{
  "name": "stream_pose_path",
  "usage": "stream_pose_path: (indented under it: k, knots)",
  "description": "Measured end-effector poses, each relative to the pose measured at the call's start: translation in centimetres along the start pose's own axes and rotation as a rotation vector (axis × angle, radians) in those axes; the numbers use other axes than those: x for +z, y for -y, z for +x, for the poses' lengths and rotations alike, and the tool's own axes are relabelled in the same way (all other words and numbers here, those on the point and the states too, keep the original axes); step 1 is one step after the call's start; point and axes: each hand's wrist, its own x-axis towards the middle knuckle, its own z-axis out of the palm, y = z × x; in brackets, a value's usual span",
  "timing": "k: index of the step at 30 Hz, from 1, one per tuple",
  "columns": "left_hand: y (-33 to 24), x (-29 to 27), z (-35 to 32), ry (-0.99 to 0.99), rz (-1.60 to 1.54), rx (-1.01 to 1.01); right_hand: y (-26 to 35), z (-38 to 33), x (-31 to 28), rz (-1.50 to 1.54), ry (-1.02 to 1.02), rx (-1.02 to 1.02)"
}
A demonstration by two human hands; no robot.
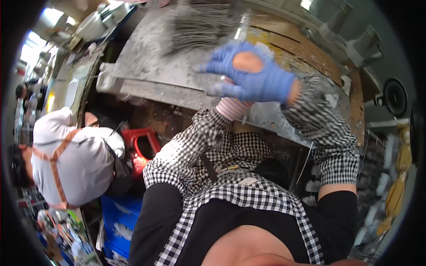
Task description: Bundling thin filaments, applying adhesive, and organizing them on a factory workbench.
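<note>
My right hand (pixel 255 71), in a blue knitted glove with a round gap baring skin on its back, is over the near part of the grey worktable (pixel 146 60). It is blurred, its fingers stretched out to the left and apart, with nothing visible held in them. My left hand (pixel 234 107) shows mainly as a pink-and-white striped glove cuff. The right hand covers its fingers, so what they do is hidden. Beyond both hands, a thick bundle of thin grey wire-like strands (pixel 199 26) lies on the table, partly smeared.
Worn cardboard sheets (pixel 306 46) cover the table's right side. At left, a person (pixel 73 159) in a light top with brown straps sits bent over beside a red stool (pixel 141 148). A blue crate (pixel 117 221) stands below. A round black speaker-like object (pixel 394 97) is far right.
</note>
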Motion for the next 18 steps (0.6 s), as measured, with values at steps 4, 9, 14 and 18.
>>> stream_pose_path:
  k: [4,9,14,18]
  knots:
    - [-0.6,0.8,1.4,0.017,-0.386,-0.152,-2.2,-2.8,0.2,0.009,-0.163,0.009]
    - [-2.6,-0.8,2.0,0.105,-0.807,-0.371,-0.2,-5.5,0.8,0.007,-0.082,0.172]
    - [-2.1,0.2,3.3,0.184,-1.155,-0.661,-2.7,-7.9,1.3,0.243,-0.521,0.027]
    - [-4.5,-0.7,5.9,0.04,-1.416,-1.132,-1.4,-13.4,10.0,0.477,-0.644,0.521]
